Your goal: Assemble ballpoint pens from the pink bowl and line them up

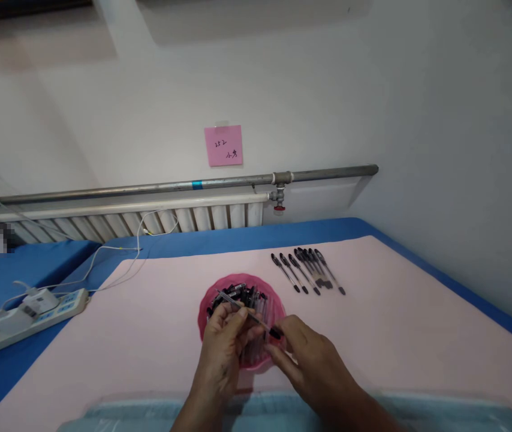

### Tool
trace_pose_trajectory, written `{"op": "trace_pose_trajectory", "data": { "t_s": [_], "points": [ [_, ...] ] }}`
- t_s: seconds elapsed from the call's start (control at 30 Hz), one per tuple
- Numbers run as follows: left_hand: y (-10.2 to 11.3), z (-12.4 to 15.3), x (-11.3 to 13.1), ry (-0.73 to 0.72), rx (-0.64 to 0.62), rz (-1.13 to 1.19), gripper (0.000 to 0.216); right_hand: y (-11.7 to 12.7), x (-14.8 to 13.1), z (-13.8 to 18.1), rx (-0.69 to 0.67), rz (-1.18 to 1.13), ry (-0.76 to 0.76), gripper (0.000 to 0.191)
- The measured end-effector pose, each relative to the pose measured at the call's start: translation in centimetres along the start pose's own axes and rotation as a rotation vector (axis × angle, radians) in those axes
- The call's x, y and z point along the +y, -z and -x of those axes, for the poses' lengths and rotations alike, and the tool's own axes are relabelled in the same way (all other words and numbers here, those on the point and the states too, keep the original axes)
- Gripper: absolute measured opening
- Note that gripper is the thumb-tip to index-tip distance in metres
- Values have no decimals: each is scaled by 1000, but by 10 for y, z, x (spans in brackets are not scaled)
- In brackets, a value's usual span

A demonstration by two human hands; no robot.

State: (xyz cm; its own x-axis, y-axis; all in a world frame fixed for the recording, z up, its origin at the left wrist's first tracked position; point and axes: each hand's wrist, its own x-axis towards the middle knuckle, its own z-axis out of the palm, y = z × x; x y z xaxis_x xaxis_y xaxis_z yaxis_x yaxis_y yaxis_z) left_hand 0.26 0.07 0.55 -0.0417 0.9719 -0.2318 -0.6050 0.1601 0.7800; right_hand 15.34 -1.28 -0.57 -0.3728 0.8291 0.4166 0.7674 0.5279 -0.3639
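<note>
Above a pink basket (205,282), my left hand (226,336) is closed around the clear barrel of a pen (255,318). The pen slants down to the right. At its black lower end, my right hand (305,354) pinches with thumb and fingers. Beneath both hands, the basket holds black pen parts (240,292) and clear barrels (270,309), partly hidden by my hands. To the right lies a row of black-capped pens (298,273), roughly side by side, with some small black pieces (323,283) among their lower ends.
A pink sheet (157,336) covers the blue-edged table (247,237). On the left sit a power strip (65,306) with white plugged-in adapters and loose white cables (136,240). Behind run a radiator (220,217) and a metal pipe (148,190) along the wall.
</note>
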Motion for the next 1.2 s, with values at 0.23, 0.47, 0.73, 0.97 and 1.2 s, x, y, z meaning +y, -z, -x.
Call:
{"op": "trace_pose_trajectory", "data": {
  "t_s": [0.23, 0.47, 0.73, 0.97, 1.2],
  "points": [
    [-5, 1, 2, -11, 3, -19, 24, -3, 1, 1, -46, -3, 8, 23],
    [-5, 0, 0, -17, -47, -48, 22, 0, 0, -1, -20, 2, 7, 15],
    [-6, 1, 2, -54, -24, -115, 23, 6, -4, -2, -98, -188, -77, 22],
    [-9, 7, -8, -7, -196, -311, 14, 11, -8, -5, -84, -214, -152, 11],
    [24, -12, 32, -351, 178, -574, 21, 21, 0, -10, -28, -463, -347, 19]
  ]
}}
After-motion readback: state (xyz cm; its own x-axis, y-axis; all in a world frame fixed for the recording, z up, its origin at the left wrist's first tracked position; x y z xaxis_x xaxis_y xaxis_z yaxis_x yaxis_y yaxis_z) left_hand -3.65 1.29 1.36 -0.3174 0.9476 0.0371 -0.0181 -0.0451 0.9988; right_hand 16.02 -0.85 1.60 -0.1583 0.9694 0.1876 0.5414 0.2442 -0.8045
